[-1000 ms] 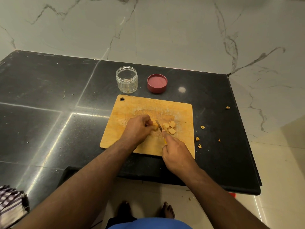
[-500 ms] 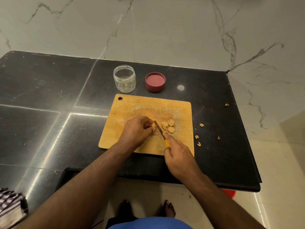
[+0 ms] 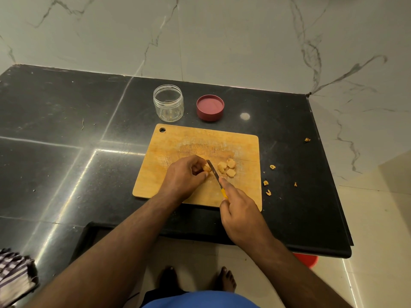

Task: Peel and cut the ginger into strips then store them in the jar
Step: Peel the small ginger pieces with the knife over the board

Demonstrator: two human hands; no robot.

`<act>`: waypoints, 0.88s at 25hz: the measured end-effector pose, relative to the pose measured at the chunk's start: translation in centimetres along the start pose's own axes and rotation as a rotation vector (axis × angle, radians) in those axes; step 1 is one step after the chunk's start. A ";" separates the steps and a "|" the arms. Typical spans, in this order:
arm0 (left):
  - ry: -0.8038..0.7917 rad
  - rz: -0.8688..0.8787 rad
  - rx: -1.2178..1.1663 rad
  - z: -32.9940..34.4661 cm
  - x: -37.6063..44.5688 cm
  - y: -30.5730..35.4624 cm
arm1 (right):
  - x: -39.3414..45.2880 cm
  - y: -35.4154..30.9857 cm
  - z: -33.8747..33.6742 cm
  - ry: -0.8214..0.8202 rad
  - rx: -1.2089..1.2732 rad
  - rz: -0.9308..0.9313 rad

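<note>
Fingers [image 3: 201, 168] of the left hand [image 3: 184, 176] are curled round a small piece of ginger [image 3: 206, 168], pinning it to the cutting board [image 3: 178, 141] just left of the middle of the frame. Only the right end of that piece shows past the fingertips. The right hand [image 3: 241, 215], lower and to the right, grips the yellow handle of a knife [image 3: 214, 173]; its forefinger lies straight along the top of the handle while the other fingers wrap it. The blade slants up and to the left, its tip right beside the held ginger, though whether the edge is actually touching it is too fine to tell.

Three cut chunks of ginger [image 3: 226, 168] lie close together on the board just right of the blade, touching or nearly touching one another. The wooden board has a hanging hole in its upper left corner and sits on a black stone counter [image 3: 66, 130].

Above the board, near the centre of the frame, stands an open clear jar [image 3: 168, 103], upright, with nothing visible in it but a few tiny specks. Its red lid [image 3: 210, 107] lies just to the right of it, apart from it. Bits of ginger peel [image 3: 268, 183] are scattered on the counter right of the board, one more further off toward the right edge. A striped cloth [image 3: 13, 274] shows in the lower left corner, and bare feet [image 3: 195, 278] stand on the pale floor at the bottom.
</note>
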State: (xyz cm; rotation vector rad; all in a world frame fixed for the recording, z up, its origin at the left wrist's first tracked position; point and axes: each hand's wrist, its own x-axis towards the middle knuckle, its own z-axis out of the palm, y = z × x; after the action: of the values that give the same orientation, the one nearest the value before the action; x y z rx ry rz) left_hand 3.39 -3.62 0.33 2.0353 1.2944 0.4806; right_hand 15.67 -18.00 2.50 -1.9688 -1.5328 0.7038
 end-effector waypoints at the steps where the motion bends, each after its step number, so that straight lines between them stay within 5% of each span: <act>1: -0.002 -0.006 -0.006 0.0 0.0 0.1 | 0.0 0.0 0.2 -0.001 -0.014 -0.006; 22: 0.002 0.000 0.018 0.5 0.5 -0.5 | 1.5 -0.1 -0.1 -0.092 -0.033 0.020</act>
State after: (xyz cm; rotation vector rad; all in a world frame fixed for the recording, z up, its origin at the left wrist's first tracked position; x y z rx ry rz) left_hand 3.61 -3.15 -0.34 2.0508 1.3041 0.4728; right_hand 16.01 -16.52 2.57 -2.0039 -1.5900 0.7915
